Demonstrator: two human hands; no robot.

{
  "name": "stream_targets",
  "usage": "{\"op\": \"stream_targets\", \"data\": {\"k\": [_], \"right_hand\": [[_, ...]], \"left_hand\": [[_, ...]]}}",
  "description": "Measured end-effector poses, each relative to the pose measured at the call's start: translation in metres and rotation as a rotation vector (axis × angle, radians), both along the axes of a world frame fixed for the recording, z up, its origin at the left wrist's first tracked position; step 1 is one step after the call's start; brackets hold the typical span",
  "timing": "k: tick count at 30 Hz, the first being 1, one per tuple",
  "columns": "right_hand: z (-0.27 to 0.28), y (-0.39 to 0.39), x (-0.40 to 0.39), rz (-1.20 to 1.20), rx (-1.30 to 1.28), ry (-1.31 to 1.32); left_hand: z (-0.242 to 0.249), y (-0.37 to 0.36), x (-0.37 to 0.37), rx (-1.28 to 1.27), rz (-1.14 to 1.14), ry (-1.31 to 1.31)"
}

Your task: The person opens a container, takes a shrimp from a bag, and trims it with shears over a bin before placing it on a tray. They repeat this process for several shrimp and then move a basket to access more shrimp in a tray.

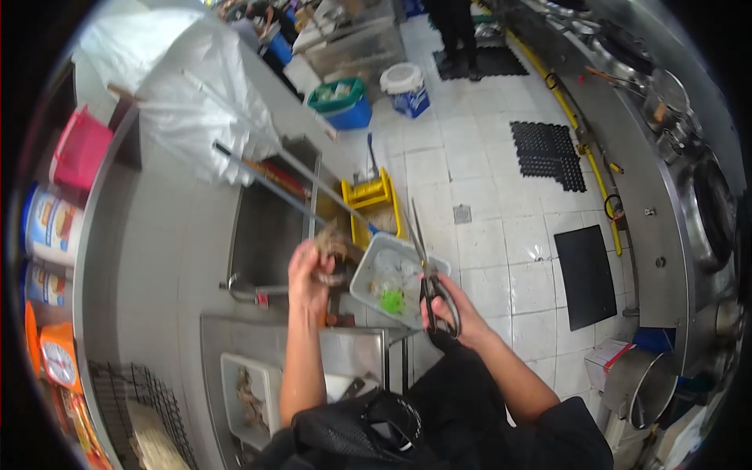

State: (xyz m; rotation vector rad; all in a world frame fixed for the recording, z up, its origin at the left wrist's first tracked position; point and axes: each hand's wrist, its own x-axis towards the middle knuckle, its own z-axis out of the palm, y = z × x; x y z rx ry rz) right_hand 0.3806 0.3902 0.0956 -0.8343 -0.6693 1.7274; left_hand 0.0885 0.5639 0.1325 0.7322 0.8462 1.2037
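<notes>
My left hand (308, 274) is closed around a brownish-grey prawn (332, 241), raised above the sink side. In my right hand (457, 313) is a pair of black-handled scissors (427, 270), blades pointing away from me and slightly parted, not touching the prawn. Below and between the hands stands a pale grey bin (363, 288) with a bright green item (392, 301) and clear plastic inside. To my lower left, a white tub (233, 374) with more prawns (249, 398) sits on the steel counter (333, 345). A dark-handled knife (355, 388) lies beside it.
A yellow mop bucket (374, 188) stands beyond the bin, near a steel sink (270, 215) and long poles (270, 184). Black mats (586, 276) lie on the tiled floor. A stove (680, 196) lines the right. Another person (454, 31) stands ahead.
</notes>
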Motion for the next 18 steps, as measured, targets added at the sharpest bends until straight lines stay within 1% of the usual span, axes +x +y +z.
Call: {"op": "stream_targets", "data": {"k": [2,3,4,5,6,7,8,10,15,16,18], "right_hand": [[0.004,-0.001,-0.005,0.046,0.134,0.097],[0.001,-0.005,-0.008,0.108,0.170,0.141],[0.002,-0.008,-0.011,0.126,0.166,0.146],[0.005,-0.011,-0.014,0.223,0.145,0.261],[0.006,-0.015,-0.016,0.315,0.122,0.377],[0.005,-0.018,-0.021,0.375,0.091,0.379],[0.005,-0.018,-0.027,0.379,0.085,0.386],[0.003,-0.017,-0.040,0.409,-0.034,0.630],[0.002,0.003,-0.056,0.411,-0.099,0.818],[0.001,0.007,-0.060,0.411,-0.105,0.820],[-0.005,0.016,-0.068,0.322,-0.137,0.769]], "left_hand": [[0.021,0.009,0.006,0.044,0.106,0.168],[0.022,0.013,0.003,0.032,0.132,0.173],[0.024,0.018,0.001,0.087,0.124,0.216],[0.026,0.021,0.001,0.144,0.111,0.258],[0.027,0.020,0.002,0.142,0.118,0.263],[0.027,0.018,0.004,0.150,0.101,0.277],[0.027,0.015,0.006,0.154,0.083,0.291],[0.019,0.010,0.006,0.146,0.062,0.301],[-0.004,-0.004,0.002,0.081,-0.001,0.391],[-0.008,-0.005,0.001,0.080,-0.027,0.423],[-0.017,-0.006,-0.001,0.051,-0.038,0.436]]}}
